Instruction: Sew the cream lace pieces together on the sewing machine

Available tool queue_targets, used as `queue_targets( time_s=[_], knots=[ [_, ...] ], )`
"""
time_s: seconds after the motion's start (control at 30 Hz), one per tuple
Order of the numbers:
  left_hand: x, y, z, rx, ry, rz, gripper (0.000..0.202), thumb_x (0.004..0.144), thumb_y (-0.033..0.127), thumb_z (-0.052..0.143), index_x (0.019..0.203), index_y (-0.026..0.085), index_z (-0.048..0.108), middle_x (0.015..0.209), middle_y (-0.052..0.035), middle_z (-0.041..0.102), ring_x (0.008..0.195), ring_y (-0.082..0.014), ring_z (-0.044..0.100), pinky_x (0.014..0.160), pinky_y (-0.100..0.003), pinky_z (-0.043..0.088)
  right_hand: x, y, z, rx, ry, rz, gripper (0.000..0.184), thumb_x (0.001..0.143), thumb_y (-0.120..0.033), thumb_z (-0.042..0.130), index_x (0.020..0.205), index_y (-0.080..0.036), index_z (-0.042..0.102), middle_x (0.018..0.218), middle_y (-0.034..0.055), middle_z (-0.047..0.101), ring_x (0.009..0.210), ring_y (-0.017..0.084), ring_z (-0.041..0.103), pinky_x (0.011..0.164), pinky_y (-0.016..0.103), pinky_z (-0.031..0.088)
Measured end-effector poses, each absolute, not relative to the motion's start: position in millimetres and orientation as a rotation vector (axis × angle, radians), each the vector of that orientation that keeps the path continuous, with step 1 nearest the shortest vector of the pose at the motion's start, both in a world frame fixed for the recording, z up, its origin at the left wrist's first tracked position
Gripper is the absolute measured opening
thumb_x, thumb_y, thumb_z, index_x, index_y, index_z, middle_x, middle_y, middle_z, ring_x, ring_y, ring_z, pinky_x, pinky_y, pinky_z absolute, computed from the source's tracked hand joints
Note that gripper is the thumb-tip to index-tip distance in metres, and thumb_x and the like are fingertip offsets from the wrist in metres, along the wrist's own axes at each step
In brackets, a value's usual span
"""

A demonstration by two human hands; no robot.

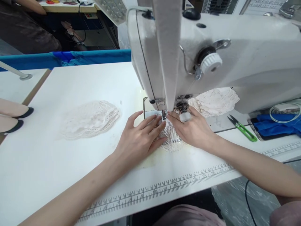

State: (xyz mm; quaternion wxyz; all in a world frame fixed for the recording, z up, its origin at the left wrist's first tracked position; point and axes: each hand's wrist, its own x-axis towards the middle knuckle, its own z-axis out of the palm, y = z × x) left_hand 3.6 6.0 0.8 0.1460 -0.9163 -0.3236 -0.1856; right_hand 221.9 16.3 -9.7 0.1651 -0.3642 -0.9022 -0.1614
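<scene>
White lace fabric (pixel 172 138) lies gathered under the presser foot (pixel 164 115) of a white sewing machine (pixel 150 56). My left hand (pixel 142 135) rests on the lace's left side, fingers stretched out and pressing it down beside the foot. On the right, my right hand (pixel 194 127) lies over the lace with its fingers extended; the tips are partly hidden behind the machine's thread tension parts. A stack of white lace pieces (pixel 94 119) sits on the table to the left. Another lace pile (pixel 216 102) shows beneath the machine arm.
Green-handled thread snips (pixel 244 129) lie right of my right hand, near a phone (pixel 256 128) and blue cloth (pixel 277 124). A printed ruler (pixel 150 194) runs along the table's front edge. At far left are two pale, black-tipped objects (pixel 14 116). Another person's arm (pixel 33 6) appears behind.
</scene>
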Motion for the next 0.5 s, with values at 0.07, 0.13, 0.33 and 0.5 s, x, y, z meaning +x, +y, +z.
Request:
queue_targets(
  time_s=[0.07,0.13,0.33,0.5],
  knots=[
    [4,6,1,-2.635,-0.936,-0.54,0.031,0.091,0.038,0.055,0.117,0.02,0.06,0.116,-0.0092,0.069,0.111,-0.026,0.063,0.1,-0.051,0.039,222,16,-10,-1.015,-2.562,-0.473,0.026,0.091,-0.012,0.044,0.101,-0.017,0.067,0.116,0.004,0.069,0.117,0.02,0.056,0.105,0.043,0.036],
    [4,4,2,-2.621,-0.918,-0.558,0.033,0.09,0.036,0.058,0.118,0.018,0.059,0.116,-0.0101,0.069,0.112,-0.0273,0.062,0.1,-0.052,0.04,222,16,-9,-0.971,-2.548,-0.473,0.027,0.09,-0.009,0.044,0.102,-0.018,0.067,0.114,0.0025,0.07,0.114,0.019,0.057,0.103,0.042,0.037],
    [2,-2,6,-2.732,-0.623,-0.61,0.031,0.088,0.037,0.059,0.106,0.013,0.063,0.102,-0.0105,0.072,0.096,-0.0243,0.067,0.089,-0.043,0.051,223,9,2,-0.786,-2.517,-0.374,0.024,0.088,-0.006,0.046,0.094,-0.016,0.067,0.097,0.0017,0.073,0.08,0.013,0.063,0.076,0.029,0.045],
    [3,-5,3,-2.728,-0.653,-0.661,0.014,0.089,0.01,0.05,0.095,0.012,0.062,0.097,-0.0104,0.072,0.091,-0.0214,0.068,0.079,-0.034,0.056,226,6,5,-0.748,-2.566,-0.156,0.031,0.089,-0.037,0.05,0.099,-0.012,0.066,0.098,0.0076,0.07,0.077,0.017,0.059,0.069,0.031,0.043]
  ],
)
